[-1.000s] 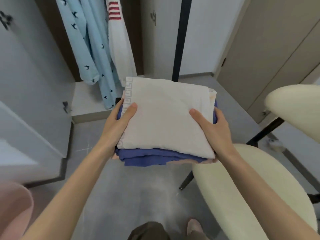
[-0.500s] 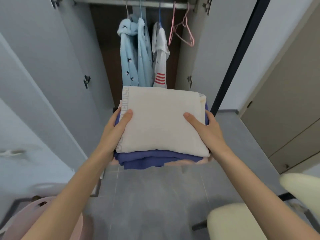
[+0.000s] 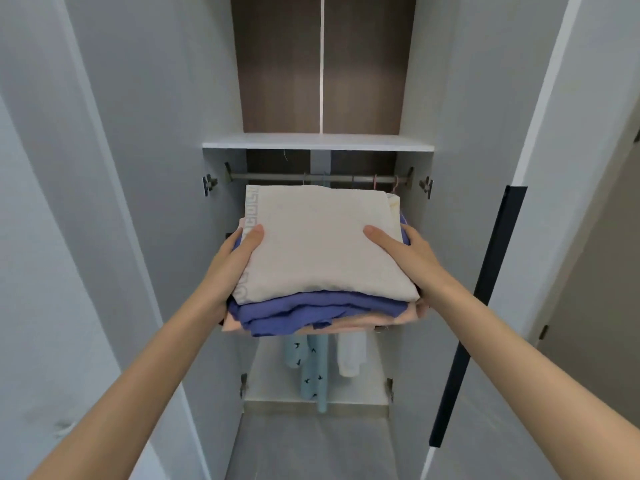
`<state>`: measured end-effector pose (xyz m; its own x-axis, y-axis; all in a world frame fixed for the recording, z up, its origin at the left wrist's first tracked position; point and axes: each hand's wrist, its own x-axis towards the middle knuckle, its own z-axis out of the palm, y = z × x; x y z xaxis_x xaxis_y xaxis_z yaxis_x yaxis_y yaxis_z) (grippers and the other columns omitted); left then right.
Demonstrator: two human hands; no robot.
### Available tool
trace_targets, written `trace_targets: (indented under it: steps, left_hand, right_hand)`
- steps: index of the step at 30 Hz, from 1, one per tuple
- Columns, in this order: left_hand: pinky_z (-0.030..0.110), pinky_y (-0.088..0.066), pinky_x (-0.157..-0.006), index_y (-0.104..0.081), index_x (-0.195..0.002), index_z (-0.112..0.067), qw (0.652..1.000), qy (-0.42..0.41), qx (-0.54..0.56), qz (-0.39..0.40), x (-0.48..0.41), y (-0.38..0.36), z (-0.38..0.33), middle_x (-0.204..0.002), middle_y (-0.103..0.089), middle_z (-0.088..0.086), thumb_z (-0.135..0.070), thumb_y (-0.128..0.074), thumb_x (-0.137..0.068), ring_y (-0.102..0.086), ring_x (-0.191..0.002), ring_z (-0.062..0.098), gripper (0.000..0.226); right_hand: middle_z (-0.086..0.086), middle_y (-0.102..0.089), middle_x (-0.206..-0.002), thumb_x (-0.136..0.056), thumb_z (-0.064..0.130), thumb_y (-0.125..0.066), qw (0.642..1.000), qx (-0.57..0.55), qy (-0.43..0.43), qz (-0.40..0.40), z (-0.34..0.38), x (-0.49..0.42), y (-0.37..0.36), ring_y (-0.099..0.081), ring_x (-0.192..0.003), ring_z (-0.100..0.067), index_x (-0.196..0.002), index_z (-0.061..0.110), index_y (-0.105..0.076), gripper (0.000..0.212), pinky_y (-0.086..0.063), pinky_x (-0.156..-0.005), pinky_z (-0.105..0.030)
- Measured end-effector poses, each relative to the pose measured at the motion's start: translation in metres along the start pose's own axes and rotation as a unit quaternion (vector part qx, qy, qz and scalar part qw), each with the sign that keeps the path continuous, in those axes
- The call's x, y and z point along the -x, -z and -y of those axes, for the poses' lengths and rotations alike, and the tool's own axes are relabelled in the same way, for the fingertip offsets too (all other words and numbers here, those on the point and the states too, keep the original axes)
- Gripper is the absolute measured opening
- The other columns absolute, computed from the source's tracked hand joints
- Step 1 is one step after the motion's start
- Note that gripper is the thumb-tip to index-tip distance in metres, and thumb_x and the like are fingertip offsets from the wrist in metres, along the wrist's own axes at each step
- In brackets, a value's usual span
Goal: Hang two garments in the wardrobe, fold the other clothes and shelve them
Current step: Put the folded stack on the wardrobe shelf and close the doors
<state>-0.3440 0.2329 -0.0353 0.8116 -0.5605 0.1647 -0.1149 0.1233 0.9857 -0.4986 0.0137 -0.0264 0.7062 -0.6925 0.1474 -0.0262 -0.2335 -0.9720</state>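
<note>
I hold a stack of folded clothes [image 3: 318, 244] at chest height in front of the open wardrobe: a cream piece on top, a blue one [image 3: 311, 315] under it, a peach one at the bottom. My left hand [image 3: 235, 261] grips the stack's left side and my right hand [image 3: 405, 254] its right side, thumbs on top. The white shelf [image 3: 318, 142] lies above the stack. Below the stack hang the ends of a light blue patterned garment [image 3: 313, 372] and a white garment [image 3: 351, 355].
The hanging rail [image 3: 277, 177] runs just behind the stack's far edge, with hanger hooks on it. Wardrobe doors stand open to the left [image 3: 114, 168] and right [image 3: 491, 133]. A dark vertical handle [image 3: 481, 306] is on the right door.
The view has tilted up from the floor and chair to the wardrobe's shelf. The stack has risen with both hands, from below the rail up to its level.
</note>
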Motion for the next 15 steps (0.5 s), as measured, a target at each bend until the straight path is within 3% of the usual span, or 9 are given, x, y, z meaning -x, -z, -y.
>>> trace_targets:
  steps: [2, 6, 9, 15]
  left_hand:
    - [0.032, -0.050, -0.091, -0.053, -0.130, -0.024, 1.000, -0.002, -0.002, -0.017, -0.013, -0.002, -0.014, -0.118, -0.067, -0.004, -0.050, -0.054, -0.090, -0.066, -0.103, 0.014, 0.048]
    - [0.023, -0.051, -0.075, -0.059, -0.121, -0.024, 0.999, -0.015, -0.001, -0.039, -0.037, -0.012, -0.037, -0.110, -0.070, -0.005, -0.046, -0.050, -0.094, -0.068, -0.097, 0.012, 0.036]
    - [0.020, -0.052, -0.067, -0.060, -0.119, -0.023, 0.997, -0.021, 0.011, -0.075, -0.056, -0.021, -0.052, -0.108, -0.071, -0.005, -0.044, -0.050, -0.094, -0.069, -0.092, 0.009, 0.034]
    - [0.023, -0.049, -0.066, -0.062, -0.117, -0.018, 0.991, -0.031, 0.019, -0.129, -0.100, -0.031, -0.084, -0.107, -0.071, 0.000, -0.044, -0.051, -0.094, -0.069, -0.089, 0.012, 0.037]
  right_hand:
    - [0.012, -0.063, -0.108, -0.069, 0.060, -0.073, 1.000, -0.012, 0.013, 0.022, 0.011, -0.022, 0.001, -0.063, -0.097, -0.013, -0.107, 0.035, -0.050, 0.051, -0.053, -0.085, -0.034]
    - [0.016, -0.065, -0.092, -0.075, 0.054, -0.072, 0.997, -0.023, 0.045, 0.056, 0.029, -0.066, 0.003, -0.065, -0.082, -0.004, -0.089, 0.038, -0.052, 0.030, -0.048, -0.062, -0.019]
    - [0.011, -0.065, -0.098, -0.074, 0.054, -0.072, 0.995, -0.031, 0.053, 0.080, 0.044, -0.102, 0.006, -0.065, -0.088, -0.010, -0.106, 0.031, -0.053, 0.044, -0.050, -0.066, -0.023]
    - [0.009, -0.063, -0.098, -0.072, 0.056, -0.073, 0.988, -0.033, 0.071, 0.130, 0.088, -0.172, 0.004, -0.063, -0.087, -0.011, -0.113, 0.025, -0.049, 0.057, -0.047, -0.062, -0.024]
